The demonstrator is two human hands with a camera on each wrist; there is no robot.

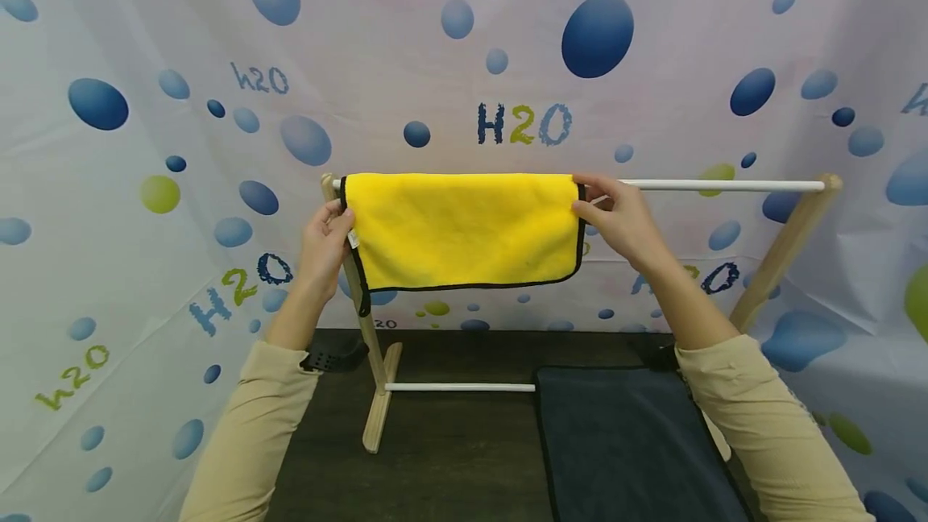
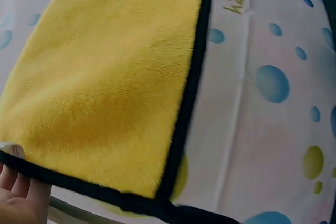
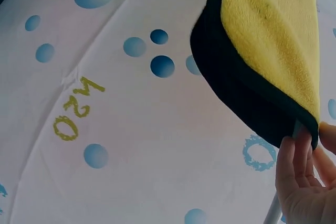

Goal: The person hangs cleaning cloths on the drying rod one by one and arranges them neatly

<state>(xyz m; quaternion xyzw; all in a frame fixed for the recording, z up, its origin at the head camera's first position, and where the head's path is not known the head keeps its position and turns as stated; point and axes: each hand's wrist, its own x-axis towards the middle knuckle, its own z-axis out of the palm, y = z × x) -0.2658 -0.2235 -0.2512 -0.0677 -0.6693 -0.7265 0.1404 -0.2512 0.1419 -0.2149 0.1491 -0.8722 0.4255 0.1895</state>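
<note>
A yellow towel (image 1: pixel 464 228) with black trim hangs folded over the left part of a rack's white top rod (image 1: pixel 725 185). My left hand (image 1: pixel 322 244) pinches its left edge beside a small white label (image 1: pixel 353 239). In the left wrist view, fingers (image 2: pixel 21 186) show behind the black trim at the lower left. At the upper right edge, my right hand (image 1: pixel 619 220) holds the towel between thumb and fingers. The right wrist view shows this right hand (image 3: pixel 307 182) with fingers on the dark underside and the thumb on the other side.
The rack has wooden posts (image 1: pixel 779 260) and a white lower rod (image 1: pixel 464 387). A dark grey towel (image 1: pixel 623 441) hangs at the lower right, covering part of that rod. Below is a dark wooden surface (image 1: pixel 435 474). Behind stands a white curtain (image 1: pixel 384 39) with blue and green spots.
</note>
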